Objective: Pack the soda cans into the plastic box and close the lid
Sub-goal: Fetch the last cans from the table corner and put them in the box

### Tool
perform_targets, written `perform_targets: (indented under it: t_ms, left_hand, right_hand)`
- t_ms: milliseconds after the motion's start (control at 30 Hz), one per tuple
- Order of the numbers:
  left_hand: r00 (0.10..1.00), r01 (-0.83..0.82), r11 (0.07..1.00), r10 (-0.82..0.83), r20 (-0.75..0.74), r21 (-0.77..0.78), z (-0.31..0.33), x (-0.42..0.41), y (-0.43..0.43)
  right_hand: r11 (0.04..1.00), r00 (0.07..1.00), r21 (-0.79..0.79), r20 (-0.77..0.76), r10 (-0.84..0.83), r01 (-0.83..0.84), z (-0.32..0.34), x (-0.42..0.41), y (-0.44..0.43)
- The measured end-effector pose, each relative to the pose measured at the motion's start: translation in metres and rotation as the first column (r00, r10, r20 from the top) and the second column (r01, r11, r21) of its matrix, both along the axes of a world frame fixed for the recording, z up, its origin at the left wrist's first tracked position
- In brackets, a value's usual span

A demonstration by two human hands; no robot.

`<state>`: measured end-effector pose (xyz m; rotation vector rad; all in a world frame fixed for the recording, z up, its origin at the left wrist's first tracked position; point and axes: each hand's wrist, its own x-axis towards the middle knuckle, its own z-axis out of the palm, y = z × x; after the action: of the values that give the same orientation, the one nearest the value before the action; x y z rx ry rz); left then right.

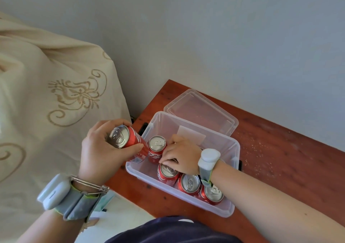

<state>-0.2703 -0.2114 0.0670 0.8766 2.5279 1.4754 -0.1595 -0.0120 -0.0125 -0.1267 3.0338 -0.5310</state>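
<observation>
A clear plastic box (231, 147) stands on a red-brown wooden table (280, 158), and its clear lid (201, 110) lies flat just behind it. Several red soda cans stand upright inside, along the box's near and left sides. My left hand (100, 153) grips a tilted red can (128, 140) above the box's left rim. My right hand (182, 154) reaches into the box, its fingers around the top of a standing can (166, 173). Another can (156, 147) stands just left of that hand.
A cream bedspread with gold embroidery (56, 97) fills the left side. A pale wall (224, 37) rises behind the table. White crumbs (261, 153) speckle the wood to the right of the box. Both wrists wear grey bands with white modules.
</observation>
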Motion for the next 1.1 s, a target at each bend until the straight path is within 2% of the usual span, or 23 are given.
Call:
perform_targets:
  t_ms: [167,300,400,467,533,600,633,700,767,833,900,1000,1100]
  left_hand:
    - [0.998,0.059,0.996,-0.060,-0.016,-0.062,-0.020,0.008,0.012]
    - [0.983,0.170,0.942,-0.182,-0.016,-0.290,-0.040,0.006,0.022]
    - [0.973,0.201,0.903,-0.230,-0.032,-0.380,-0.055,0.007,0.028]
    - [0.965,0.214,0.851,-0.261,-0.033,-0.480,-0.068,0.007,0.032]
    - [0.954,0.199,0.774,-0.293,-0.062,-0.601,-0.081,0.008,0.036]
    - [0.950,0.153,0.779,-0.285,-0.125,-0.608,-0.092,0.011,0.038]
    - [0.945,0.118,0.797,-0.273,-0.180,-0.592,-0.096,0.012,0.039]
    - [0.924,0.044,0.815,-0.253,-0.286,-0.578,-0.101,0.014,0.042]
    - [0.904,0.029,0.810,-0.272,-0.331,-0.586,-0.103,0.010,0.049]
    - [0.887,0.081,0.759,-0.351,-0.301,-0.646,-0.102,0.004,0.059]
    - [0.863,0.118,0.668,-0.436,-0.257,-0.735,-0.106,-0.001,0.067]
    - [0.808,0.070,0.546,-0.522,-0.274,-0.835,-0.114,-0.001,0.072]
    - [0.810,0.025,0.500,-0.517,-0.275,-0.866,-0.111,-0.001,0.081]
  right_hand:
    - [0.986,0.995,-0.132,-0.022,-0.102,0.098,-0.003,0.016,0.007]
    - [0.972,0.989,-0.187,-0.013,-0.148,0.143,-0.006,0.017,0.001]
    - [0.954,0.981,-0.234,-0.011,-0.193,0.185,-0.009,0.019,0.003]
    - [0.904,0.951,-0.322,-0.026,-0.307,0.283,-0.010,0.023,0.004]
    - [0.825,0.865,-0.372,-0.102,-0.491,0.425,-0.013,0.026,0.010]
    - [0.779,0.790,-0.313,-0.122,-0.600,0.543,-0.011,0.022,0.019]
    - [0.782,0.794,-0.250,-0.071,-0.603,0.571,-0.009,0.019,0.023]
    - [0.826,0.826,-0.059,0.109,-0.553,0.560,-0.008,0.011,0.027]
    - [0.850,0.813,0.040,0.273,-0.514,0.525,-0.012,0.003,0.026]
    - [0.853,0.805,0.056,0.304,-0.510,0.519,-0.018,-0.003,0.024]
    - [0.874,0.823,0.083,0.302,-0.481,0.480,-0.020,-0.007,0.027]
    - [0.908,0.853,0.161,0.311,-0.420,0.388,-0.018,-0.009,0.031]
    - [0.905,0.853,0.185,0.305,-0.424,0.383,-0.020,-0.009,0.030]
